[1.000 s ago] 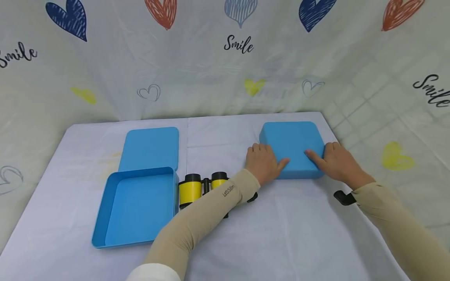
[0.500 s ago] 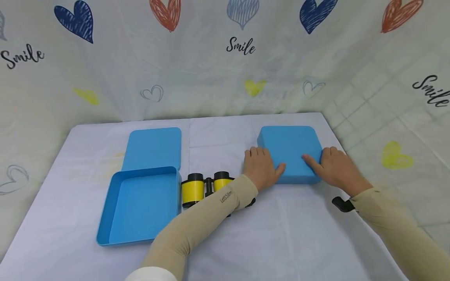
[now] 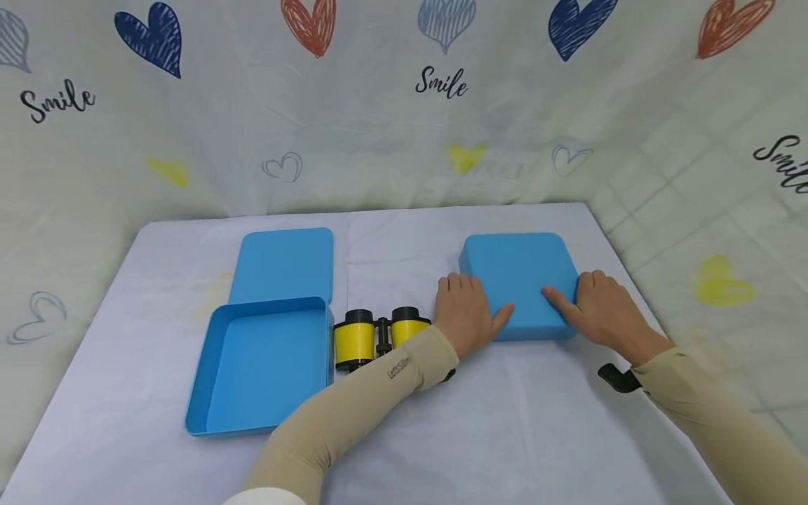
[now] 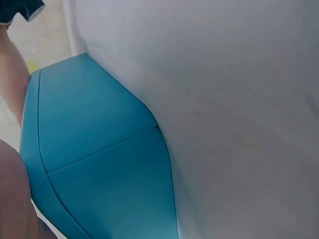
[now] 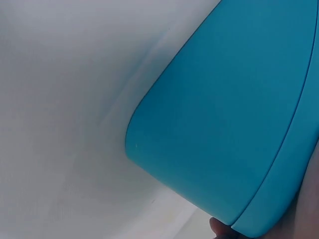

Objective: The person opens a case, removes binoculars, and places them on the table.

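Observation:
A closed blue box (image 3: 517, 277) lies flat at the right of the table. My left hand (image 3: 466, 314) grips its left side, thumb at the near edge. On the opposite side my right hand (image 3: 606, 308) holds it, thumb on the top and fingers along the right side. Thin lid seams show on the blue box (image 4: 99, 124) in the left wrist view. In the right wrist view, the box (image 5: 214, 109) fills much of the frame, and only a little of the hand shows. Yellow and black binoculars (image 3: 355, 341) are partly hidden behind my left forearm.
Left of the binoculars stands an open blue box (image 3: 271, 372) with nothing in it. Its flat lid (image 3: 287, 263) lies behind it, against its far edge. A white cloth (image 3: 473, 435) covers the table, and a patterned curtain (image 3: 366, 126) hangs behind.
The closed blue box has slid toward me and slightly left, both hands moving with it. The head view has shifted a little; the open box and binoculars stay in place on the table.

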`<state>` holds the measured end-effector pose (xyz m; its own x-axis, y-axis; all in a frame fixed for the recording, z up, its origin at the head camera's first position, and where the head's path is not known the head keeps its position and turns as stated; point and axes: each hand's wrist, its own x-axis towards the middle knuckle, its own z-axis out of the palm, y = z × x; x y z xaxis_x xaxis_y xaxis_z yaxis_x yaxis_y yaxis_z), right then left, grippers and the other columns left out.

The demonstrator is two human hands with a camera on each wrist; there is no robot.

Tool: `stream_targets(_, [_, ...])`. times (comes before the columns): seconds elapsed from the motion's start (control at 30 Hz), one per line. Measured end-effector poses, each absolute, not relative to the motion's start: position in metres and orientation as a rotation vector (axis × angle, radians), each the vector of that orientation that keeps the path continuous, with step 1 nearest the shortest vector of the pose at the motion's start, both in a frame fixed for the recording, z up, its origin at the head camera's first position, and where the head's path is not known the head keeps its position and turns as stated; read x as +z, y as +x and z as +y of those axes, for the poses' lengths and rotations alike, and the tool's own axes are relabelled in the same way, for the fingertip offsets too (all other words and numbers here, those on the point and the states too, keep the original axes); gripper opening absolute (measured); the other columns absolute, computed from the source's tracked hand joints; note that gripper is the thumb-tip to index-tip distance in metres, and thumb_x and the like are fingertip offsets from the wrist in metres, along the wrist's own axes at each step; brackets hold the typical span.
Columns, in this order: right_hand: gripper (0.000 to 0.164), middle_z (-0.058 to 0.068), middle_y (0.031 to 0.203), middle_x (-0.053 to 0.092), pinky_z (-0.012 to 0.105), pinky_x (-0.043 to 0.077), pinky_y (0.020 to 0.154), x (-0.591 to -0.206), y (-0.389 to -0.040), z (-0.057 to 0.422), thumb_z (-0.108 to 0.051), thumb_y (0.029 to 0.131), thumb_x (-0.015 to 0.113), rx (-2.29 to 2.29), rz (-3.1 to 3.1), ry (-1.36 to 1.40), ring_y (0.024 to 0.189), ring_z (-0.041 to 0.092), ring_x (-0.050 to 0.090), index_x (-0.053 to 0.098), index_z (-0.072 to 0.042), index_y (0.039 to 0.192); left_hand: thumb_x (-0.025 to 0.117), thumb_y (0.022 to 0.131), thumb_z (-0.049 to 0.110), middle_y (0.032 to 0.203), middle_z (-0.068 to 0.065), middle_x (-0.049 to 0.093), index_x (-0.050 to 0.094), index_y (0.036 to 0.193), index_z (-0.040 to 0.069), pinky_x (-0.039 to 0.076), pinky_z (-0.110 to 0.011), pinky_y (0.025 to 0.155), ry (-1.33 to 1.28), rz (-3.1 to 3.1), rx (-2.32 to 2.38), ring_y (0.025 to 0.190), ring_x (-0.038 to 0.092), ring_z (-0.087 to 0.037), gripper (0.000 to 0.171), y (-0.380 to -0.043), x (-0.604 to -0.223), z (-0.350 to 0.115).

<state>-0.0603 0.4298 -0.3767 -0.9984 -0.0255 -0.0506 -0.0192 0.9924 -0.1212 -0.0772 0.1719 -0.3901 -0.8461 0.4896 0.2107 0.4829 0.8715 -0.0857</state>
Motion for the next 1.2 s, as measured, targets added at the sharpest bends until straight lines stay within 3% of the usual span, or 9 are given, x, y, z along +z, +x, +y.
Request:
stream_targets(0.5, [0.07, 0.02, 0.076, 0.053, 0.036, 0.038, 0.055, -0.377, -0.052, 0.411, -0.059, 0.103, 0.049, -0.199, 3.112, -0.093, 0.064, 0.029, 0.052, 0.052, 0.008, 0.084, 0.032, 0.1, 0.075, 0.082, 0.001, 0.065, 0.062, 0.086, 0.016, 0.045, -0.03, 0.076, -0.703, -2.766, 0.063, 0.083, 0.059, -0.017, 0.067, -0.064, -0.391, 0.151])
stream_targets(1.2, [0.065, 0.015, 0.071, 0.048, 0.032, 0.034, 0.054, -0.377, -0.038, 0.395, -0.055, 0.102, 0.054, -0.239, 3.128, -0.147, 0.06, 0.025, 0.047, 0.05, 0.005, 0.079, 0.031, 0.1, 0.076, 0.082, 0.001, 0.067, 0.062, 0.086, 0.016, 0.045, -0.032, 0.076, -0.696, -2.788, 0.106, 0.082, 0.059, -0.017, 0.069, -0.047, -0.389, 0.137])
